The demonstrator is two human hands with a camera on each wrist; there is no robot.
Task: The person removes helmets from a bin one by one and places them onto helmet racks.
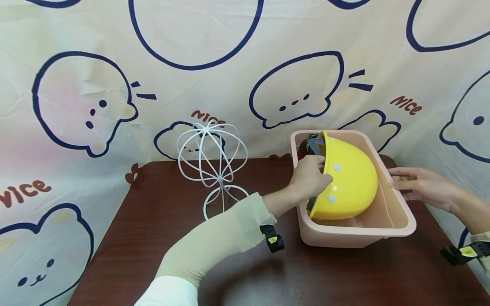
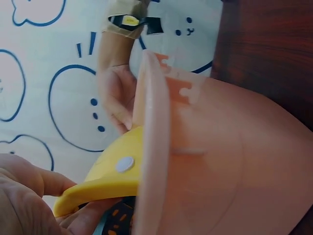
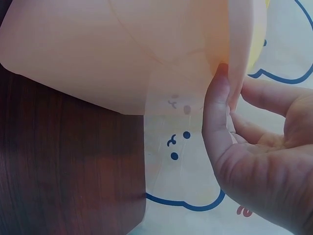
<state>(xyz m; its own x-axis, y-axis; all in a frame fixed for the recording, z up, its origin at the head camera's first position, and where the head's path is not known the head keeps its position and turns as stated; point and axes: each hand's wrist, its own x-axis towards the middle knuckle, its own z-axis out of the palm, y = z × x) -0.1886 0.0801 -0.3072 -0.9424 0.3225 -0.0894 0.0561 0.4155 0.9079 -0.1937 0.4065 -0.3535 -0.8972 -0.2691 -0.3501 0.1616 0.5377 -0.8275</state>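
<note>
A yellow hard hat (image 1: 348,178) with pale round dots lies on its side in a pink plastic bin (image 1: 356,231), its open side turned left. My left hand (image 1: 311,176) reaches in over the bin's left side and pinches the hat's brim, the thumb on the outer shell. In the left wrist view, the brim passes between thumb and fingers, and dark, orange-patterned lining (image 2: 120,218) shows under it. My right hand (image 1: 425,187) holds the bin's right rim. The right wrist view has its fingers on both sides of that rim (image 3: 242,54).
A white wire stand (image 1: 220,176) with a round cage top and ring base stands left of the bin on the dark wood table (image 1: 153,229). A cloth (image 1: 214,93) printed with cartoon figures hangs behind the table and down its sides.
</note>
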